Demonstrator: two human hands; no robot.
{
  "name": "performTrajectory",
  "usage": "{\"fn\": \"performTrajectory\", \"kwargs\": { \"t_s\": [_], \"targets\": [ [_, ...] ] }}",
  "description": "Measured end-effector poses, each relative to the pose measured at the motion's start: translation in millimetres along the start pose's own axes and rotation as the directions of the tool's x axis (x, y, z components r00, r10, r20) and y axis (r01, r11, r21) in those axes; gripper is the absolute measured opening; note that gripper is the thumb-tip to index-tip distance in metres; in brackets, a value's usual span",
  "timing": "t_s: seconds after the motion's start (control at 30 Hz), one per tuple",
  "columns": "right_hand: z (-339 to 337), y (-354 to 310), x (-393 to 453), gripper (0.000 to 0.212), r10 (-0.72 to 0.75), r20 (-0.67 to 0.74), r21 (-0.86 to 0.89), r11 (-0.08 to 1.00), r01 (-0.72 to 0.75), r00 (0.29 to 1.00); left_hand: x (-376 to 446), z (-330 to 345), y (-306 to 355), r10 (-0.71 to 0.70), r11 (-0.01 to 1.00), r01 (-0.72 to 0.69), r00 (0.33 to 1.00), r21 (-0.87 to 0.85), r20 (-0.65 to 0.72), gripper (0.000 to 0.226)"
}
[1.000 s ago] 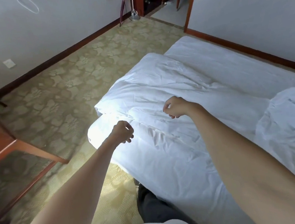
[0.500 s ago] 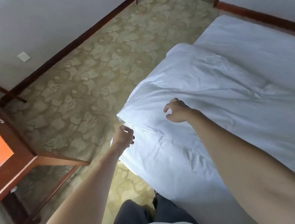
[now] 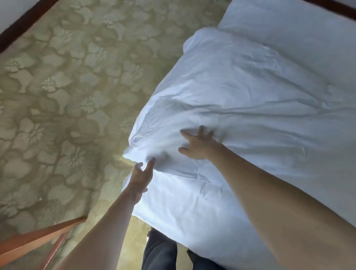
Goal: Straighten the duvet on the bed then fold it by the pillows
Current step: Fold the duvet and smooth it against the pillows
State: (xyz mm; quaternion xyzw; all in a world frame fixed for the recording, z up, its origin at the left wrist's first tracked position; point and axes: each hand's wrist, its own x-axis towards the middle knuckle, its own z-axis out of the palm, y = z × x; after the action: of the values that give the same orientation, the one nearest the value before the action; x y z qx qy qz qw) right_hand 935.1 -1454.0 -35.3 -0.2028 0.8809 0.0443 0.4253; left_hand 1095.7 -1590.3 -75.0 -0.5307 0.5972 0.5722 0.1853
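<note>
Head view: both arms reach out to the white duvet (image 3: 245, 98) rumpled on the bed (image 3: 200, 208), right hand (image 3: 197, 147) spread flat on it, left hand (image 3: 141, 176) open-fingered at its near corner, neither grip closed.

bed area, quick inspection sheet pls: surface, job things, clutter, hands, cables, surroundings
surface: bed in white sheet, bare below the fold
job's things: white duvet lies doubled and creased on the bed; no pillows in view
clutter: nothing seen
hands: left hand open, fingertips at the duvet's near corner; right hand open, fingers spread on the duvet
cables: nothing seen
surroundings: floral carpet, dark skirting board, wooden furniture leg, the person's dark trousers
</note>
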Motion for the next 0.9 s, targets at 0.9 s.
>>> {"fn": "performTrajectory", "kwargs": {
  "t_s": [0.9],
  "targets": [
    [46, 25, -15, 0.14, -0.003, -0.205, 0.609, 0.782, 0.13, 0.979, 39, 59, 117, 0.152, 0.761, 0.089, 0.939, -0.642, 0.31, 0.055]
  ]
}}
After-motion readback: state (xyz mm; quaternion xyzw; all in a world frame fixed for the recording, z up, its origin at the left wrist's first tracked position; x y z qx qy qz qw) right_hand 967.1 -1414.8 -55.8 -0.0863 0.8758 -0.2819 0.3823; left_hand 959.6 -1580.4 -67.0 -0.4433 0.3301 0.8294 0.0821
